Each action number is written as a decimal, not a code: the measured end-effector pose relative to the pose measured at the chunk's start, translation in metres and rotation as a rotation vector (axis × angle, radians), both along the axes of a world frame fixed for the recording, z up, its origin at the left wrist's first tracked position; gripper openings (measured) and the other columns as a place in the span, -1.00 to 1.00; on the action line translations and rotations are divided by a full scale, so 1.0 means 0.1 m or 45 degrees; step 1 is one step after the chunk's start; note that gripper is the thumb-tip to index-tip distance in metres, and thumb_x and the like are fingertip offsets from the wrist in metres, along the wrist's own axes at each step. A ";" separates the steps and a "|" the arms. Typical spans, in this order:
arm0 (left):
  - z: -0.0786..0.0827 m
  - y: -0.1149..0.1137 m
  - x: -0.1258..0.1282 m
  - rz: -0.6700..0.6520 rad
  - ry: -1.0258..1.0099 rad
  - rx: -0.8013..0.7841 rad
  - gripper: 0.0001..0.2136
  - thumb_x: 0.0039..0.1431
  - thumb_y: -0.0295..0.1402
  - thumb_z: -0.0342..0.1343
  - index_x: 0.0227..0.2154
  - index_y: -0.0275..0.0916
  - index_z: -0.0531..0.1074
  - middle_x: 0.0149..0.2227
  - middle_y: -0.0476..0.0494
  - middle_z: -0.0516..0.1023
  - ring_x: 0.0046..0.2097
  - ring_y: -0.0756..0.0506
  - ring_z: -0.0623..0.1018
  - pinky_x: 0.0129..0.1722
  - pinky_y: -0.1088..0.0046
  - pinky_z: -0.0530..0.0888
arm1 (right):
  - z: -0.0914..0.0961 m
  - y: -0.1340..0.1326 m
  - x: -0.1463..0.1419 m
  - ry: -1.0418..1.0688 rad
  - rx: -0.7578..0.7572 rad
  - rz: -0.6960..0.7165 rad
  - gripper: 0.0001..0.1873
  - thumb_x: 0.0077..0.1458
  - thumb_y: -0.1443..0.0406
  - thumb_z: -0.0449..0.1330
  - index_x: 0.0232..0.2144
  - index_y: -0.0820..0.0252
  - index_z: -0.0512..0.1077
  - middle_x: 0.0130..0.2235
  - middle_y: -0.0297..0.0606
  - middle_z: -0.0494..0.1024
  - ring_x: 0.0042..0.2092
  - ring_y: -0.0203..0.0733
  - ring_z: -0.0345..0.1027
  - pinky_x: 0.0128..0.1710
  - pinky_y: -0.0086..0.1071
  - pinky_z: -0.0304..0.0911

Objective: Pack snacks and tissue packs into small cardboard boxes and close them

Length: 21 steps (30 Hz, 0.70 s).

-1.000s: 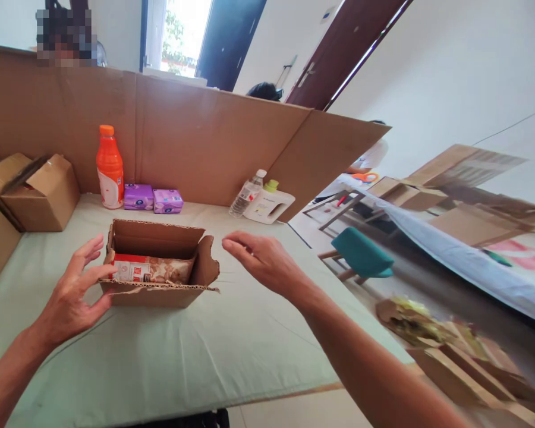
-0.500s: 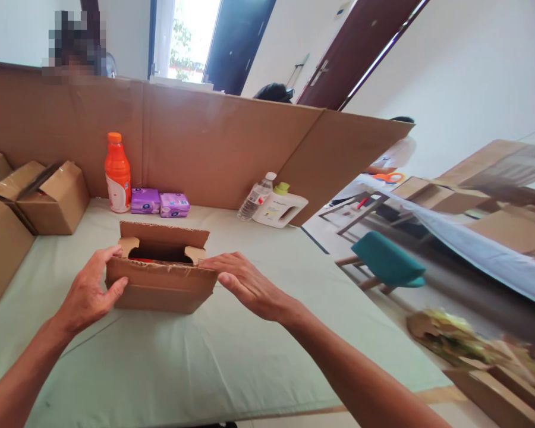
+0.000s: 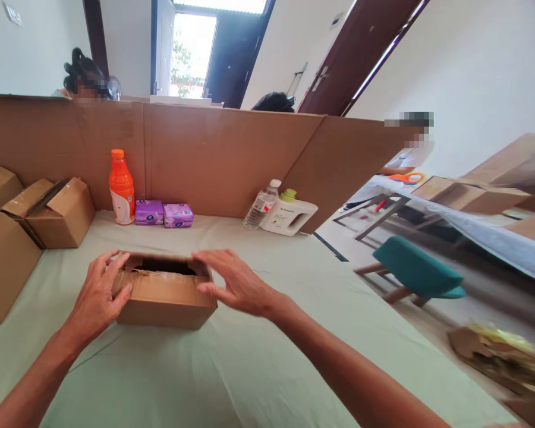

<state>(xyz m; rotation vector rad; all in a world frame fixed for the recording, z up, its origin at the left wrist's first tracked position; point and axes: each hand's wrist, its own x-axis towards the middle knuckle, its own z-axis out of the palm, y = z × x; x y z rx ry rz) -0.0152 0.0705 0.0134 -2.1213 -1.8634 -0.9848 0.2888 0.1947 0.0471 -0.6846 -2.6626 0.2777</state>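
A small brown cardboard box (image 3: pixel 164 300) sits on the pale green table cover (image 3: pixel 214 368) in front of me. Its flaps are folded nearly flat, leaving a dark gap at the top. My left hand (image 3: pixel 100 291) grips the box's left end, thumb and fingers curled round the corner and flap. My right hand (image 3: pixel 229 282) lies over the right end with fingers stretched flat, pressing the flaps down. What is inside the box is hidden.
An orange bottle (image 3: pixel 121 187), two purple packs (image 3: pixel 164 213), a clear water bottle (image 3: pixel 261 205) and a white jug (image 3: pixel 292 217) stand along the cardboard wall (image 3: pixel 214 154). Closed boxes (image 3: pixel 49 211) sit at left. People sit beyond the wall; a teal chair (image 3: pixel 414 270) stands right.
The box was open with a red and white carton showing. Both hands closed in on it and folded the flaps down, so the carton is now hidden.
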 end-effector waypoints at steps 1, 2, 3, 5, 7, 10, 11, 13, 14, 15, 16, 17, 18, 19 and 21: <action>0.00 0.02 -0.02 -0.005 0.025 0.025 -0.56 0.35 -0.25 -0.01 0.25 -0.18 0.30 0.32 -0.38 0.25 0.28 -0.30 0.35 0.20 0.02 0.42 | -0.09 -0.05 0.02 -0.027 -0.002 0.054 -0.29 0.32 -0.10 0.06 0.30 0.24 0.30 0.23 0.11 0.44 0.25 0.14 0.31 0.23 0.09 0.19; 0.00 0.05 -0.05 -0.034 0.044 0.028 -0.58 0.35 -0.25 0.00 0.23 -0.18 0.33 0.37 -0.37 0.17 0.34 -0.33 0.28 0.25 -0.02 0.37 | -0.20 -0.10 0.06 -0.040 0.010 0.079 -0.27 0.31 -0.11 0.06 0.32 0.23 0.28 0.26 0.11 0.41 0.29 0.16 0.26 0.25 0.11 0.17; 0.00 0.08 -0.07 -0.093 0.051 -0.004 -0.61 0.35 -0.25 0.00 0.19 -0.18 0.37 0.40 -0.36 0.13 0.38 -0.35 0.22 0.28 -0.06 0.32 | -0.31 -0.15 0.10 -0.037 0.031 0.064 -0.25 0.30 -0.11 0.06 0.33 0.22 0.26 0.30 0.12 0.36 0.33 0.18 0.19 0.27 0.14 0.14; 0.01 0.16 -0.11 -0.251 0.020 -0.147 -0.63 0.36 -0.25 -0.02 0.15 -0.18 0.42 0.39 -0.35 0.18 0.41 -0.34 0.19 0.32 -0.08 0.27 | -0.51 -0.22 0.20 0.003 0.056 -0.051 -0.26 0.31 -0.10 0.06 0.36 0.18 0.24 0.39 0.11 0.19 0.42 0.22 0.02 0.31 0.18 0.09; 0.01 0.16 -0.11 -0.371 -0.028 -0.285 -0.60 0.33 -0.21 0.03 0.17 -0.19 0.40 0.34 -0.36 0.27 0.37 -0.32 0.26 0.32 -0.07 0.29 | -0.66 -0.23 0.30 0.054 -0.005 -0.162 -0.32 0.33 -0.04 0.06 0.38 0.06 0.22 0.46 0.03 0.02 0.45 0.20 -0.05 0.32 0.16 0.12; -0.08 -0.06 0.00 -0.393 0.022 -0.269 -0.39 0.14 -0.13 0.25 0.23 -0.19 0.32 0.33 -0.42 0.24 0.36 -0.39 0.24 0.29 -0.12 0.32 | -0.74 -0.15 0.40 0.106 -0.183 -0.110 -0.33 0.35 0.04 0.06 0.43 -0.11 0.07 0.50 -0.10 -0.10 0.43 0.09 0.03 0.29 -0.02 0.26; -0.12 -0.20 0.05 -0.355 0.064 -0.217 -0.34 0.10 -0.15 0.29 0.25 -0.20 0.29 0.34 -0.44 0.20 0.37 -0.42 0.21 0.27 -0.14 0.33 | -0.72 -0.11 0.39 0.111 -0.228 -0.044 -0.32 0.36 0.06 0.07 0.44 -0.14 0.03 0.50 -0.13 -0.11 0.44 0.06 0.03 0.28 -0.06 0.27; -0.22 -0.53 0.15 -0.194 0.119 -0.093 -0.34 0.13 -0.23 0.26 0.27 -0.21 0.22 0.35 -0.47 0.15 0.38 -0.44 0.17 0.25 -0.14 0.36 | -0.65 -0.01 0.23 0.099 -0.284 0.116 -0.32 0.36 0.08 0.07 0.45 -0.16 0.00 0.51 -0.16 -0.13 0.45 0.02 -0.02 0.31 -0.09 0.24; -0.26 -0.71 0.17 -0.074 0.127 -0.035 -0.36 0.16 -0.28 0.22 0.28 -0.20 0.18 0.35 -0.47 0.14 0.38 -0.43 0.16 0.24 -0.13 0.37 | -0.61 0.04 0.07 0.082 -0.309 0.209 -0.32 0.36 0.09 0.08 0.45 -0.14 0.01 0.51 -0.16 -0.14 0.46 0.02 -0.05 0.33 -0.07 0.19; -0.29 -0.88 0.17 0.057 0.134 0.013 -0.38 0.19 -0.30 0.19 0.29 -0.17 0.16 0.34 -0.46 0.15 0.37 -0.43 0.17 0.23 -0.13 0.37 | -0.56 0.08 -0.14 0.058 -0.338 0.307 -0.32 0.37 0.10 0.07 0.45 -0.11 0.02 0.51 -0.14 -0.14 0.47 0.01 -0.07 0.36 -0.05 0.14; -0.31 -1.03 0.13 0.190 0.145 0.055 -0.39 0.21 -0.31 0.17 0.30 -0.14 0.15 0.31 -0.44 0.18 0.36 -0.43 0.19 0.23 -0.14 0.36 | -0.52 0.12 -0.41 0.034 -0.367 0.402 -0.34 0.37 0.11 0.06 0.44 -0.07 0.04 0.51 -0.14 -0.13 0.47 0.00 -0.08 0.38 -0.04 0.09; -0.33 -1.14 0.07 0.316 0.166 0.089 -0.39 0.22 -0.30 0.17 0.31 -0.11 0.14 0.28 -0.42 0.22 0.33 -0.43 0.22 0.22 -0.15 0.35 | -0.48 0.15 -0.72 0.016 -0.395 0.480 -0.36 0.38 0.13 0.05 0.44 -0.02 0.07 0.50 -0.13 -0.11 0.47 -0.02 -0.08 0.40 -0.02 0.03; -0.34 -1.22 -0.03 0.437 0.193 0.116 -0.38 0.23 -0.29 0.18 0.31 -0.08 0.13 0.25 -0.41 0.26 0.31 -0.43 0.25 0.22 -0.16 0.33 | -0.46 0.17 -1.08 0.006 -0.421 0.526 -0.38 0.39 0.16 0.03 0.43 0.01 0.09 0.50 -0.13 -0.08 0.47 -0.04 -0.08 0.42 -0.02 -0.03; -0.34 -1.25 -0.15 0.553 0.222 0.140 -0.37 0.23 -0.28 0.19 0.32 -0.07 0.12 0.22 -0.40 0.29 0.28 -0.44 0.28 0.22 -0.18 0.32 | -0.44 0.18 -1.45 0.006 -0.434 0.532 -0.40 0.39 0.20 0.01 0.41 0.03 0.12 0.50 -0.15 -0.06 0.47 -0.07 -0.09 0.43 -0.02 -0.07; -0.34 -1.21 -0.42 0.755 0.264 0.182 -0.36 0.24 -0.26 0.20 0.33 -0.09 0.12 0.18 -0.40 0.33 0.26 -0.46 0.31 0.22 -0.21 0.29 | -0.46 0.18 -2.20 0.052 -0.475 0.363 -0.37 0.36 0.24 0.04 0.42 0.14 0.10 0.49 -0.11 -0.02 0.47 -0.09 -0.10 0.44 -0.09 -0.09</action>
